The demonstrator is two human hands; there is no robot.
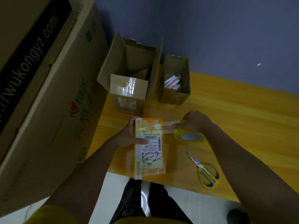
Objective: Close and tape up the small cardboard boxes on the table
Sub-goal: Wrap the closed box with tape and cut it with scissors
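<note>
Wooden table point(226, 110): left hand point(129, 136) grips orange box point(150, 149), right hand point(194, 122) grips tape dispenser point(191, 136).

We take the small orange labelled cardboard box point(149, 147) at the near edge of the wooden table point(234, 113) as landmark. Behind it we have the open brown flapped carton point(129, 88); behind-right, the open pen-filled carton point(175, 81). Right: tape dispenser point(189, 136), then the yellow-handled scissors point(205, 170). Left: the huge printed carton point(40, 88).
</note>
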